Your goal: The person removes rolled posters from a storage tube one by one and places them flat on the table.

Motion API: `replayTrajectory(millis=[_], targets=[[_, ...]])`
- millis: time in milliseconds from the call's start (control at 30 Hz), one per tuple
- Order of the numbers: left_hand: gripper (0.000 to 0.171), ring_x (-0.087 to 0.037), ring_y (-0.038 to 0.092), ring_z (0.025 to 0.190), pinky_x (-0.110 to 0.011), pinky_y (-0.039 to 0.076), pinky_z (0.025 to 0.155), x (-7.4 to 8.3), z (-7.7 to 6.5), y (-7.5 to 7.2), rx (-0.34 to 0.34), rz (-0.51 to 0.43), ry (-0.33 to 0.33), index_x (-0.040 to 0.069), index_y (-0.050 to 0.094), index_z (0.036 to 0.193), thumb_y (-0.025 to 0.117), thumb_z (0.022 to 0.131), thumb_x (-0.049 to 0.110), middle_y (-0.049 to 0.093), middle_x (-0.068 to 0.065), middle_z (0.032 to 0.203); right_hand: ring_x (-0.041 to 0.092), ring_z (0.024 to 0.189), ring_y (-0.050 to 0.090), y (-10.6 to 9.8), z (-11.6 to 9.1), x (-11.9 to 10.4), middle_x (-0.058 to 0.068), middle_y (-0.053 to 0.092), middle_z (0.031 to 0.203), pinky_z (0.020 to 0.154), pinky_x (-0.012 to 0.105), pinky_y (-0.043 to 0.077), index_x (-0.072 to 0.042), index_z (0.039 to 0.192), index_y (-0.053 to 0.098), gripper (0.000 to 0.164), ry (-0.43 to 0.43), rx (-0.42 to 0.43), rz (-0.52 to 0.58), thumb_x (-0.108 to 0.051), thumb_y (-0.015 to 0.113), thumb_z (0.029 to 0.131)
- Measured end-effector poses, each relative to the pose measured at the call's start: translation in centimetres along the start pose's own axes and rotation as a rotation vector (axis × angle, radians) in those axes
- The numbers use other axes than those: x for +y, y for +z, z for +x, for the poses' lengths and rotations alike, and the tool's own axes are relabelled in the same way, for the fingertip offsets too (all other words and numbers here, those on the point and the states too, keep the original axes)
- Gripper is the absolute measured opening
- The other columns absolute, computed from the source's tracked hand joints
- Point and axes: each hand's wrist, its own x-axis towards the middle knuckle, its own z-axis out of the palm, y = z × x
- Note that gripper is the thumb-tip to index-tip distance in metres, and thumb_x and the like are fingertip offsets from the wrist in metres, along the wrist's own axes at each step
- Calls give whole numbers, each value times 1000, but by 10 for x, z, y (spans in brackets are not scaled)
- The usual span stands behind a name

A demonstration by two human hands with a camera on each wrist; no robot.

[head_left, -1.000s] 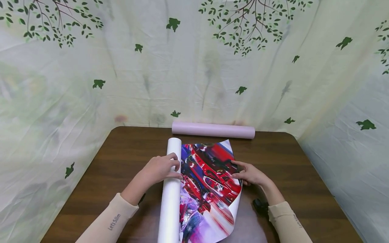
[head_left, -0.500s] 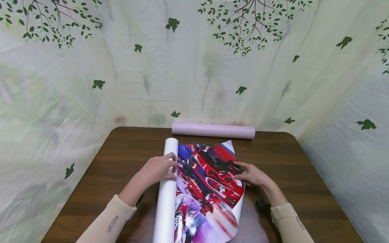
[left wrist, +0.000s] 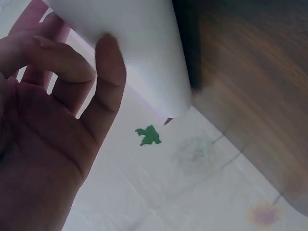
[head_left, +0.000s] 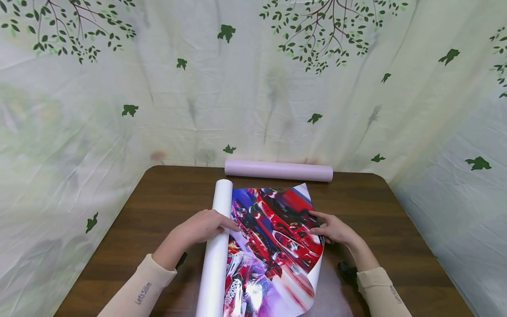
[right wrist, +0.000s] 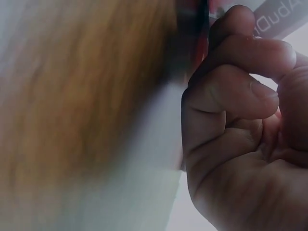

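Note:
A glossy poster (head_left: 273, 237) printed with red racing cars lies partly unrolled. Its left part is still wound into a white roll (head_left: 211, 273). My left hand (head_left: 203, 226) rests over this roll, its index finger reaching across to the printed side. In the left wrist view, its loosely bent fingers (left wrist: 109, 72) lie against the white surface. At the poster's right edge, my right hand (head_left: 336, 230) holds the sheet, thumb and index finger on the print. The right wrist view shows its other fingers (right wrist: 231, 91) curled in behind the edge.
A pale pink roll (head_left: 277, 171) lies across the back of the brown wooden table (head_left: 170, 189). Behind the table hangs a light cloth (head_left: 253, 97) with printed leaves. The poster's lower right corner curls up, showing its white back.
The white roll has moved a little left and more print shows. My left fingers have gone from bent on the roll to stretched across it. My right hand has shifted slightly right with the edge.

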Motion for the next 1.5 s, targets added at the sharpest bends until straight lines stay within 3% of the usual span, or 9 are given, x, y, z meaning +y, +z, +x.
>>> replayTrajectory(millis=[133,367,533,633,733,900,1067,1233,1500], targets=[[29,-14,66,94,-37,57,82,-1,-2,1,-3,-40,-65,34,78,110,66,95,12,74,6,112,14,41,44,-3,-2,3,1,49,54,45,27,39,-16,153,40,73,-3,12,13,-30,74,90],[17,-16,66,100,-42,55,90,-6,-2,3,9,-60,-1,24,77,109,69,94,21,73,7,111,15,45,46,-6,-3,5,4,61,65,47,29,42,-16,149,43,68,-27,24,15,-31,73,91],[22,-20,62,108,-46,52,93,-8,-3,6,8,-92,-19,21,75,114,70,93,28,68,4,120,15,43,42,-8,-6,7,3,54,62,46,32,43,-13,150,41,68,-81,17,13,-24,73,91],[26,-24,60,114,-50,50,96,-8,-3,7,20,-103,-36,20,74,116,71,92,30,65,1,125,15,43,41,-9,-8,8,3,53,62,45,32,42,-12,151,38,72,-89,-9,33,-23,74,90],[28,-27,59,118,-52,50,97,-8,-4,8,32,-116,-58,20,74,116,73,91,31,63,-1,129,16,46,46,-10,-11,8,6,64,71,46,30,43,-13,154,31,79,-70,-62,57,-24,74,90],[29,-27,59,118,-51,51,96,-9,-4,8,41,-122,-73,20,74,116,73,90,32,63,-1,129,15,48,51,-11,-15,12,8,68,76,48,28,45,-16,158,21,86,-57,-144,63,-25,74,90],[33,-24,63,111,-45,55,90,-11,-5,8,73,-63,-75,23,74,116,74,89,40,63,0,128,15,48,50,-11,-17,14,4,63,69,48,28,45,-15,159,19,88,-75,-172,58,-24,74,90],[41,-18,64,93,-36,55,76,-12,-5,8,101,54,-71,28,74,118,74,85,51,62,1,122,14,46,47,-11,-17,14,1,56,62,47,28,45,-12,159,19,89,-103,-167,62,-19,74,90],[48,-15,59,77,-32,51,67,-14,-5,9,104,145,-124,33,71,123,76,81,55,62,0,118,12,46,46,-12,-17,13,1,60,65,48,28,45,-10,159,19,88,-86,-153,66,-19,74,90]])
